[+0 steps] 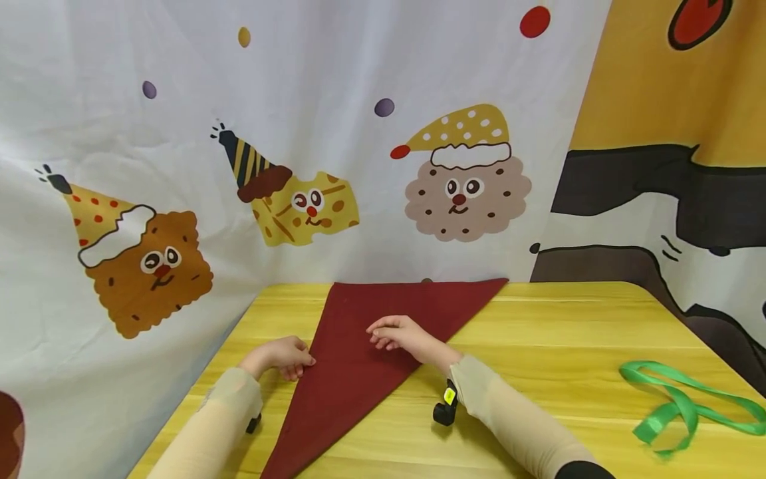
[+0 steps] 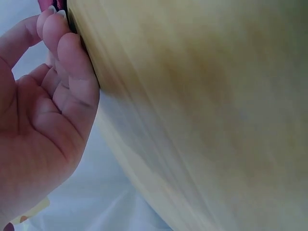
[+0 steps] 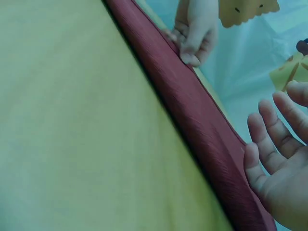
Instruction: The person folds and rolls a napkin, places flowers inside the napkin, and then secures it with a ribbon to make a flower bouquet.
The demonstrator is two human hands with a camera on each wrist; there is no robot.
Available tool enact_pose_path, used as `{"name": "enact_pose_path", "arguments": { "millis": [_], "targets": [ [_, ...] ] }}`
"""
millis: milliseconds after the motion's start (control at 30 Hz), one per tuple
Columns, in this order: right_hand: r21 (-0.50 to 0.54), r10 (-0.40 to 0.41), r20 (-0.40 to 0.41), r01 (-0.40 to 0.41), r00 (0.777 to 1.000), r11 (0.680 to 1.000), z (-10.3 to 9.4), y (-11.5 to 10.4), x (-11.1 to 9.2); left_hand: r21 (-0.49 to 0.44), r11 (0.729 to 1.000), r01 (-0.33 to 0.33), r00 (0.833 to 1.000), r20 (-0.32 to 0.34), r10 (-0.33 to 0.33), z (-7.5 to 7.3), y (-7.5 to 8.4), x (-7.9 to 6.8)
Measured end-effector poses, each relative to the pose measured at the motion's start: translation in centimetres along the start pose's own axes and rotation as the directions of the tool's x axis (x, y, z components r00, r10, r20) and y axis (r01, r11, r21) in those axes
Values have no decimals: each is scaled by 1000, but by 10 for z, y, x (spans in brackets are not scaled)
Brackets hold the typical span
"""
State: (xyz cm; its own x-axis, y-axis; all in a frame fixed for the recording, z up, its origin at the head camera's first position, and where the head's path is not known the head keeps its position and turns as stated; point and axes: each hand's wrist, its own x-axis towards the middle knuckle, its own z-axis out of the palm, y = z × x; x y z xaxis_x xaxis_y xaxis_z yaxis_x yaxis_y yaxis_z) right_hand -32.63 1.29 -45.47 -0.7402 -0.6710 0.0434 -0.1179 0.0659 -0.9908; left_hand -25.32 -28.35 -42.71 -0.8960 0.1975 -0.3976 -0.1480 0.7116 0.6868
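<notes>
A dark red triangular cloth [image 1: 359, 359] lies flat on the wooden table, one corner at the back right and another running off the near edge of the head view. At its left edge my left hand [image 1: 281, 357] pinches the border between thumb and fingers; a sliver of the cloth [image 2: 58, 5] shows at the fingertips in the left wrist view. My right hand [image 1: 402, 334] hovers over the middle of the cloth with relaxed, slightly bent fingers, holding nothing. In the right wrist view its fingers [image 3: 272, 149] are spread beside the cloth [image 3: 178, 101].
A loosely looped green ribbon [image 1: 682, 406] lies on the right side of the table [image 1: 538, 359]. Behind the table hangs a white curtain [image 1: 335, 80] printed with cartoon biscuits and cheese. Each wrist wears a small black camera [image 1: 445, 407].
</notes>
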Motion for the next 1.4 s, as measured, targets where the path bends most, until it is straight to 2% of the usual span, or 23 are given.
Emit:
{"name": "enact_pose_path", "arguments": {
  "millis": [167,300,400,533,667,767,900,1067,1133,1200,1233,1300,1400],
  "targets": [
    [78,5,70,-10,998,997,25,9,-8,19,1000,4,1000,-20,-4,1,-13,-7],
    [58,1,131,-9,991,998,50,6,-15,41,999,-26,999,-45,27,0,-23,-18],
    [36,-7,208,0,978,999,72,-1,-21,43,998,-53,997,-51,55,-2,-27,-31],
    [36,-15,293,5,956,999,99,-8,-25,4,995,-101,995,-13,101,-7,-27,-52],
    [42,-12,376,-4,927,999,120,-14,-29,-41,981,-189,981,45,191,-10,-27,-71],
    [20,19,453,-32,892,999,131,-18,-33,-51,959,-277,954,100,281,-11,-27,-80],
    [-52,75,493,-57,867,997,142,-20,-37,-56,925,-377,911,158,381,-10,-26,-84],
    [-177,65,515,32,855,984,155,-23,-41,-97,905,-414,879,214,426,-11,-30,-86],
    [-218,45,512,79,858,973,159,-24,-45,-132,900,-416,865,248,436,-12,-34,-83],
    [-290,19,498,146,867,946,162,-24,-48,-162,891,-424,849,271,453,-12,-39,-81],
    [-338,6,489,183,872,923,164,-24,-49,-184,882,-434,836,284,470,-13,-42,-79],
    [-436,-19,468,250,884,864,168,-25,-53,-221,862,-456,809,301,505,-14,-45,-76],
    [-554,-60,445,328,893,766,172,-24,-57,-278,829,-486,757,340,558,-13,-46,-74]
  ]
}}
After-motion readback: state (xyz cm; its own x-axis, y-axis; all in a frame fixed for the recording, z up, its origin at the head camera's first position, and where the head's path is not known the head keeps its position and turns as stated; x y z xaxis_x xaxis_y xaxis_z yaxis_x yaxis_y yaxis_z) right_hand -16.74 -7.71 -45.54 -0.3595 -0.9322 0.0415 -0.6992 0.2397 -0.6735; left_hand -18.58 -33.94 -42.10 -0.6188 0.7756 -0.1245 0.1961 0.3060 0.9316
